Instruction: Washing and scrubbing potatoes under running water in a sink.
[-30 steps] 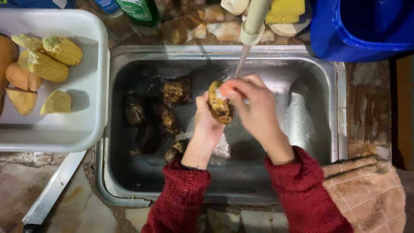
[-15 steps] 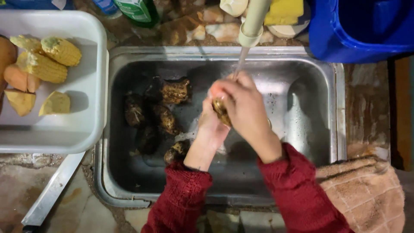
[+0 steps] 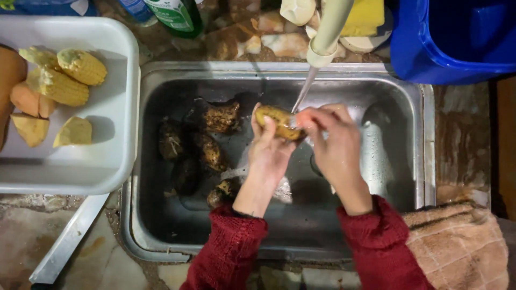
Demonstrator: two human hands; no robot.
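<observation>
I've got the left hand (image 3: 271,153) cupping a muddy yellow tuber (image 3: 278,122) mid-sink under the tap stream (image 3: 302,92); right hand (image 3: 334,140) pinches its right end. Best to rotate it under the water, thumb scrubbing. Sink (image 3: 408,161) walls are close on the right; dirty tubers (image 3: 212,151) crowd the left, open basin near me.

Red knit sleeves (image 3: 226,252), blue tub (image 3: 457,37), white tray (image 3: 107,166) — yellowish, perhaps mud-streaked, tuber (image 3: 277,121).

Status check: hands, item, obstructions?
Both hands, left and right, grip tuber under tap stream. Dirty tubers below in sink. Nothing blocking.
</observation>
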